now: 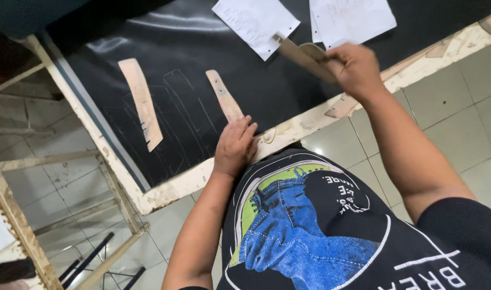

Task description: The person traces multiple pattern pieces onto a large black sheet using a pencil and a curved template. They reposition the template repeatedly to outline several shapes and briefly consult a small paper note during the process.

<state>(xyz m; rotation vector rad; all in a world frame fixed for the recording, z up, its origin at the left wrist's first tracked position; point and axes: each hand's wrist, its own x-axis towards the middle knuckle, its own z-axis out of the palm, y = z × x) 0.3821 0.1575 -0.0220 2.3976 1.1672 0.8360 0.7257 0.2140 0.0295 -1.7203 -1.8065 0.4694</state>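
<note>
Gripped in the right hand [357, 69], at the upper right of the frame, is a tan cardboard pattern piece [304, 58]; the fingers are closed around its end and it points up-left, a little blurred. Flat and with fingers together, the left hand [234, 146] presses on the lower end of a narrow tan template strip [224, 95] in the middle of the frame.

Both lie over a big black sheet [267, 75] that covers the worn white table [170, 188]. Faint chalk outlines [183, 107] are drawn on it. Two white papers [256, 24] rest at the top, just behind the held piece. A longer curved tan strip [142, 102] lies well apart at the left.
</note>
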